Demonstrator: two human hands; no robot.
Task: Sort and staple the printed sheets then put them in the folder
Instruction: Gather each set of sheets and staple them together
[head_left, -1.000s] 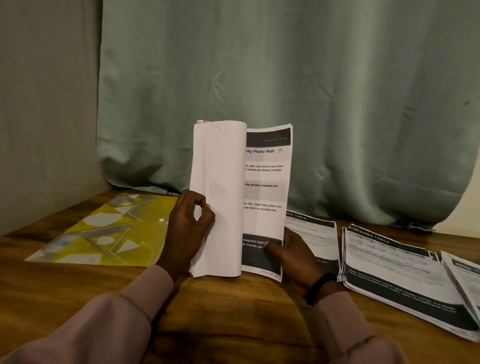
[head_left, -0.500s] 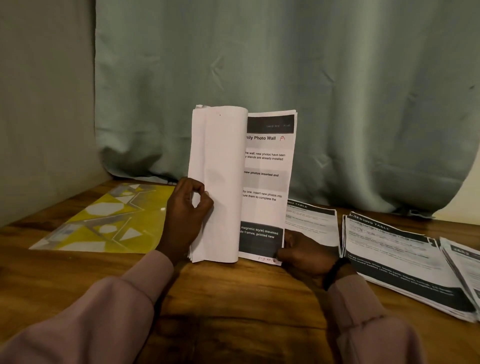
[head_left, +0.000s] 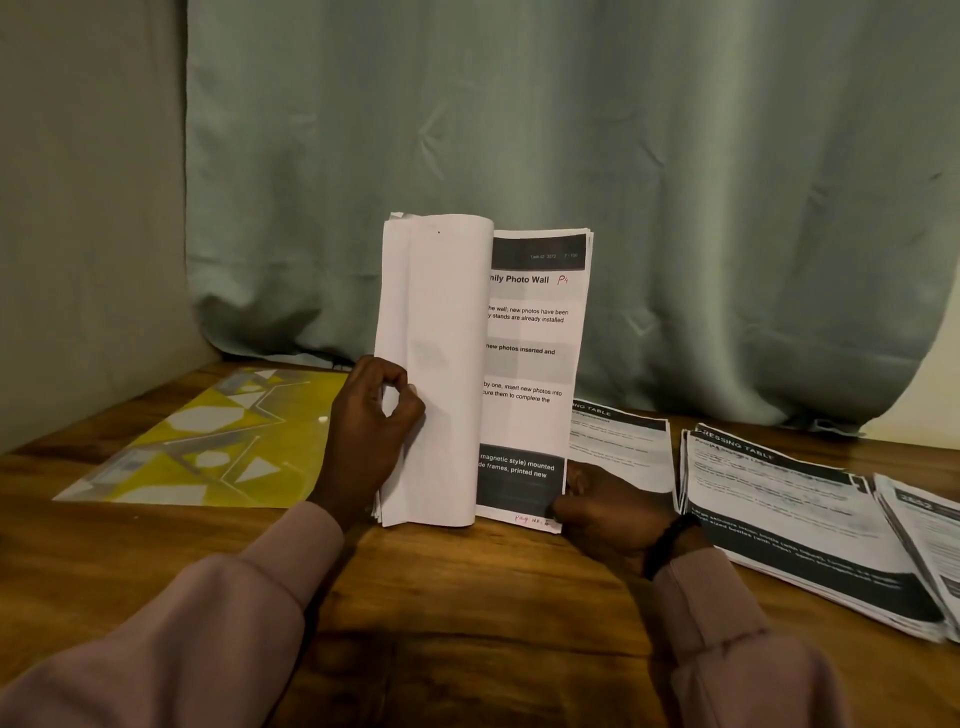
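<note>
Now my right hand (head_left: 605, 506) sits at the very bottom corner of the upright sheaf of printed sheets (head_left: 480, 374), thumb and fingers pinching the exposed page near its red handwritten note; a second ago it lay higher, over the dark band of that page. The band's white print now reads clear of my fingers. My left hand (head_left: 371, 434) has not shifted: it grips the rolled-back front pages at centre frame, fingers curled round their edge. The sheaf stands on its lower edge on the wooden table (head_left: 467, 597), just as before.

I judge this as still sorting. I am leafing through to read page marks, and the lower pinch looks ready to peel or pull this "Photo Wall" page, marked in red at its top right.

Two piles wait flat at right of the frame: the nearer pile (head_left: 618, 447) just behind my right hand, the larger pile (head_left: 789, 514) further right, with another sheet edge at the frame's border. The yellow folder (head_left: 208, 441) lies flat at middle left, shut and untouched. I see no stapler anywhere, so stapling and filing remain ahead.
</note>
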